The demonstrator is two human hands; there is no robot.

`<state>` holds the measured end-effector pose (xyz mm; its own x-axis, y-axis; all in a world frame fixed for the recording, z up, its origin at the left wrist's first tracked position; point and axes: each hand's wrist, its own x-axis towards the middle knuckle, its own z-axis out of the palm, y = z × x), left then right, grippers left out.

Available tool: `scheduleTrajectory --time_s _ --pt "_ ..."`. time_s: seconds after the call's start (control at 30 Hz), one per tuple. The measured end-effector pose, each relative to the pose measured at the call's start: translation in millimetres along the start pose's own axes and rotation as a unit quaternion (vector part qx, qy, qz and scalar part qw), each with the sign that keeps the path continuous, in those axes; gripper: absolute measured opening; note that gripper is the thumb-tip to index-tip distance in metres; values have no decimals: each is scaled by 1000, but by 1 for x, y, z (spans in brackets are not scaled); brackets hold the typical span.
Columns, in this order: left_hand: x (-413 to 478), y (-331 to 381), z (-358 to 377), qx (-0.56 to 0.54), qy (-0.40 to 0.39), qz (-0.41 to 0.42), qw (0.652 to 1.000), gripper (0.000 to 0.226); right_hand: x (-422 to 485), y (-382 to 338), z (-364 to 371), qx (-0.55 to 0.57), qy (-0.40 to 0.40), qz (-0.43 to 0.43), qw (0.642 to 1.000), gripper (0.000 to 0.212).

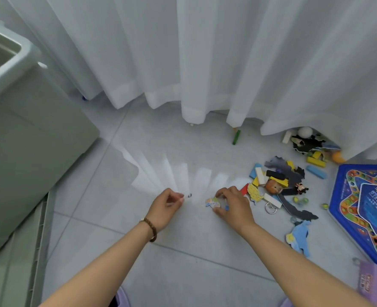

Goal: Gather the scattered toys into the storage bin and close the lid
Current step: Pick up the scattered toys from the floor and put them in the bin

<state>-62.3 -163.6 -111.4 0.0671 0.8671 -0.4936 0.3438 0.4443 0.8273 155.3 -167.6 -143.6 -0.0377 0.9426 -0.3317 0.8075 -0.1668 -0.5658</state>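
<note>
The right hand pinches a flat pastel cardboard cut-out on the floor, well right of the open grey plastic storage bin. The left hand is curled nearer the bin, and I cannot tell whether it holds anything.

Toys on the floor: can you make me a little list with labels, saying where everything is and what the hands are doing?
storage bin: at left, top open
toy pile: blocks and figures on the floor, at right
blue game board: far right, flat on the floor
left hand: fingers curled beside a tiny dark thing; hold unclear
right hand: grips a pastel cut-out on the floor
</note>
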Motion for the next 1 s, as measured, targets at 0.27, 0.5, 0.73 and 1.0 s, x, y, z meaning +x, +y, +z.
scheduleTrajectory --time_s 0.27,0.5,0.73,1.0 --pt "-2 22 17 -215 -33 -86 972 13 -12 3 -6 205 39 71 975 24" --pt "0 22 33 -133 -118 -108 978 9 -12 -11 -37 452 5 157 878 10" --pt "4 28 57 -284 -103 -216 928 42 -20 -16 -32 466 -44 176 866 6" --pt "2 11 42 -319 -36 -202 925 30 -15 -2 -25 307 -4 84 948 9"
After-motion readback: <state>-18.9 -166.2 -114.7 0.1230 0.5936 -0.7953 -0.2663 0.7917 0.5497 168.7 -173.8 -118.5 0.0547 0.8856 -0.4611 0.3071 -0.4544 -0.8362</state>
